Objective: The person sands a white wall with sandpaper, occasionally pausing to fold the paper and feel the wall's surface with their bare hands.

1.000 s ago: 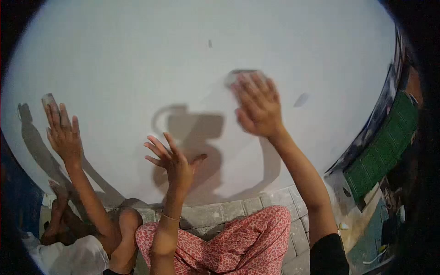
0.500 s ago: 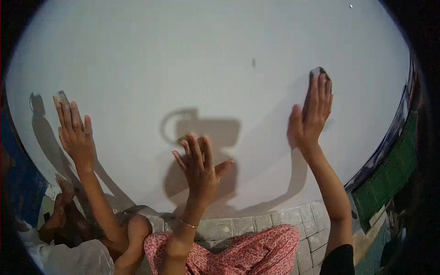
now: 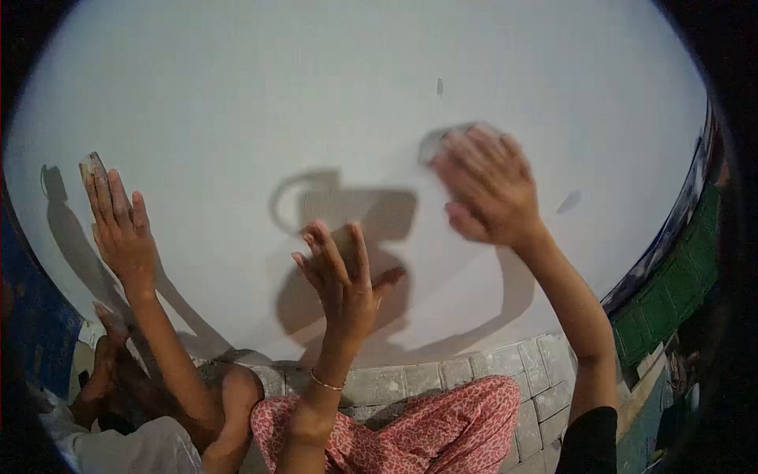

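A large white panel (image 3: pixel 237 103) fills most of the view, marked by shadows. My right hand (image 3: pixel 493 186), motion-blurred, presses a flat grey pad-like piece (image 3: pixel 436 145) against it; the palm and fingers cover most of the piece, and its exact kind cannot be made out. My left hand (image 3: pixel 347 288), with a thin bracelet (image 3: pixel 326 384) on the wrist, is at the panel's lower middle, fingers spread and holding nothing. Whether its fingertips touch the panel cannot be told. To the left, another person's hand (image 3: pixel 126 245) lies along the panel with a small grey piece (image 3: pixel 93 166) at its fingertips.
Grey paving blocks (image 3: pixel 458 379) run along the panel's lower edge, in front of my pink patterned trousers (image 3: pixel 450 423). The other person sits close on my left, knee (image 3: pixel 241 387) beside mine. Green slatted material (image 3: pixel 671 296) lies at the right. Small grey marks (image 3: pixel 440 86) show on the panel.
My right hand has swept left across the panel with the grey piece and tilted leftward. My left hand stays about where it was. The other person's hand has shifted slightly left.
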{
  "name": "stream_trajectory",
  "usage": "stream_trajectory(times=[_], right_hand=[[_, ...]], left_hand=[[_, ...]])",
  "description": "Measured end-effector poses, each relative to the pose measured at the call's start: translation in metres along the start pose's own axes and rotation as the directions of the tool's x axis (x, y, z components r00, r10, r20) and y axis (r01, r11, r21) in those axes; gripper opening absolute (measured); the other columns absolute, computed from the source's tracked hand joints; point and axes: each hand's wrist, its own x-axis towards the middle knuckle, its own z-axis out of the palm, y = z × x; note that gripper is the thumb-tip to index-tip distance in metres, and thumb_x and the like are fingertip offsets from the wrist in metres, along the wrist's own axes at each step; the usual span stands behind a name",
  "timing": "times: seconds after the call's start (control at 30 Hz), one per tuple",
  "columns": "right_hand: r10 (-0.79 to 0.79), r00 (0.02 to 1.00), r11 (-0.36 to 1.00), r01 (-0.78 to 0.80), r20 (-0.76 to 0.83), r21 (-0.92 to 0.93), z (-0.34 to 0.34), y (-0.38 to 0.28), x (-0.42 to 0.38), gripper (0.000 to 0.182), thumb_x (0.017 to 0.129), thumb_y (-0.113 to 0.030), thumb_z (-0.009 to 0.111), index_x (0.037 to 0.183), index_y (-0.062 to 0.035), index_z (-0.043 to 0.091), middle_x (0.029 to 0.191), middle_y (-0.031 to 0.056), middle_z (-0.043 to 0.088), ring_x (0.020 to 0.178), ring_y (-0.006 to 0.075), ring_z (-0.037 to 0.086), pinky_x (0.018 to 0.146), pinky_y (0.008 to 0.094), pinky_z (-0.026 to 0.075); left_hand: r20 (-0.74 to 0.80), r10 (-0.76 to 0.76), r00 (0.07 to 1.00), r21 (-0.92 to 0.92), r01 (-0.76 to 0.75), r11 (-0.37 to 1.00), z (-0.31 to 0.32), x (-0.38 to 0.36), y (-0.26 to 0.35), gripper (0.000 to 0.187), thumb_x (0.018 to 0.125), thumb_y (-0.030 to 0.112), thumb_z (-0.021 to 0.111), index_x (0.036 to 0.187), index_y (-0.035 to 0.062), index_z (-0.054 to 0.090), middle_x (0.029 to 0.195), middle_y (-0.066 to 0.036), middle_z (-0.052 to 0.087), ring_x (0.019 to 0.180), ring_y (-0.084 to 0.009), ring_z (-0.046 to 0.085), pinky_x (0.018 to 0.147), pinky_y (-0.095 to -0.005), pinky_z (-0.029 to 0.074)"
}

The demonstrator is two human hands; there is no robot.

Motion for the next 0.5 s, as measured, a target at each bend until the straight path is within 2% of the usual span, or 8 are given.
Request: stream_trajectory(times=[0.07, 0.17, 0.2, 0.23, 0.3, 0.37, 0.4, 0.5], right_hand=[[0.312, 0.919, 0.945, -0.325, -0.242, -0.015, -0.002, 0.007, 0.01, 0.055, 0.081, -0.032, 0.055, 0.131, -0.0115, 0.05, 0.138, 0.0101, 0.044, 0.133, 0.0303, 0.032, 0.112, 0.0471, 0.014], [0.267, 0.962, 0.957, -0.258, -0.052, 0.135, 0.006, -0.031, 0.009, 0.046, 0.082, -0.031, 0.055, 0.124, -0.0134, 0.055, 0.138, 0.0078, 0.044, 0.133, 0.0277, 0.034, 0.112, 0.0462, 0.016], [-0.046, 0.988, 0.992, 0.028, 0.149, 0.124, 0.007, -0.036, -0.001, 0.035, 0.082, -0.032, 0.055, 0.112, -0.0159, 0.06, 0.139, 0.0047, 0.044, 0.132, 0.0239, 0.035, 0.112, 0.0459, 0.017], [-0.265, 0.963, 0.961, 0.258, 0.058, 0.104, 0.014, -0.039, -0.006, 0.025, 0.083, -0.034, 0.054, 0.101, -0.0176, 0.062, 0.138, 0.0023, 0.045, 0.131, 0.0214, 0.037, 0.111, 0.0453, 0.019], [-0.228, 0.964, 0.973, 0.224, 0.136, 0.048, 0.015, -0.027, -0.007, 0.032, 0.083, -0.034, 0.053, 0.11, -0.0178, 0.062, 0.137, 0.0028, 0.046, 0.13, 0.0225, 0.038, 0.111, 0.0452, 0.018], [0.138, 0.99, 0.99, -0.139, -0.029, -0.028, 0.0, -0.02, 0.005, 0.041, 0.083, -0.033, 0.052, 0.122, -0.0183, 0.058, 0.137, 0.0035, 0.046, 0.13, 0.0232, 0.039, 0.111, 0.045, 0.018], [0.213, 0.971, 0.974, -0.22, -0.111, -0.055, 0.003, -0.018, 0.003, 0.049, 0.083, -0.033, 0.052, 0.13, -0.0185, 0.053, 0.137, 0.004, 0.046, 0.13, 0.0238, 0.038, 0.111, 0.0457, 0.017], [0.188, 0.982, 0.98, -0.185, -0.026, 0.078, 0.012, -0.047, -0.008, 0.04, 0.085, -0.035, 0.051, 0.121, -0.0187, 0.059, 0.135, 0.0034, 0.047, 0.13, 0.0234, 0.038, 0.111, 0.0449, 0.017]], left_hand=[[0.044, -0.022, 0.999, -0.032, 0.024, 0.999, -0.005, -0.002, 0.002, 0.093, 0.077, 0.068, 0.049, 0.145, 0.0109, 0.022, 0.147, -0.031, 0.001, 0.136, -0.0488, 0.005, 0.101, -0.0694, 0.006], [0.02, 0.051, 0.999, 0.046, -0.052, 0.998, -0.005, 0.0, 0.002, 0.105, 0.073, 0.064, 0.056, 0.145, 0.0031, 0.009, 0.147, -0.032, -0.005, 0.136, -0.0498, -0.003, 0.103, -0.0666, 0.001], [0.031, 0.05, 0.998, 0.046, -0.051, 0.998, -0.006, -0.001, 0.003, 0.105, 0.073, 0.064, 0.056, 0.145, 0.0031, 0.009, 0.147, -0.032, -0.005, 0.136, -0.0498, -0.003, 0.103, -0.0666, 0.001], [0.038, 0.033, 0.999, 0.039, -0.034, 0.999, -0.006, 0.001, 0.004, 0.105, 0.074, 0.064, 0.056, 0.145, 0.0027, 0.009, 0.147, -0.032, -0.005, 0.136, -0.0496, -0.003, 0.103, -0.0666, 0.001], [0.064, 0.01, 0.998, 0.03, -0.012, 0.999, -0.004, 0.0, 0.003, 0.105, 0.074, 0.064, 0.056, 0.145, 0.0023, 0.009, 0.147, -0.032, -0.005, 0.136, -0.0494, -0.002, 0.103, -0.0666, 0.001], [0.027, 0.042, 0.999, 0.044, -0.044, 0.998, -0.004, 0.001, 0.002, 0.105, 0.074, 0.064, 0.055, 0.145, 0.0018, 0.009, 0.147, -0.032, -0.004, 0.136, -0.0489, -0.002, 0.104, -0.0663, 0.001], [0.029, 0.038, 0.999, 0.042, -0.039, 0.998, -0.005, 0.0, 0.003, 0.105, 0.074, 0.064, 0.055, 0.145, 0.0018, 0.009, 0.147, -0.032, -0.004, 0.136, -0.0489, -0.002, 0.104, -0.0663, 0.001], [0.03, 0.049, 0.998, 0.063, -0.051, 0.997, -0.005, 0.0, 0.001, 0.109, 0.073, 0.066, 0.055, 0.145, 0.0017, 0.006, 0.147, -0.032, -0.003, 0.136, -0.0485, -0.001, 0.104, -0.0658, 0.001]])
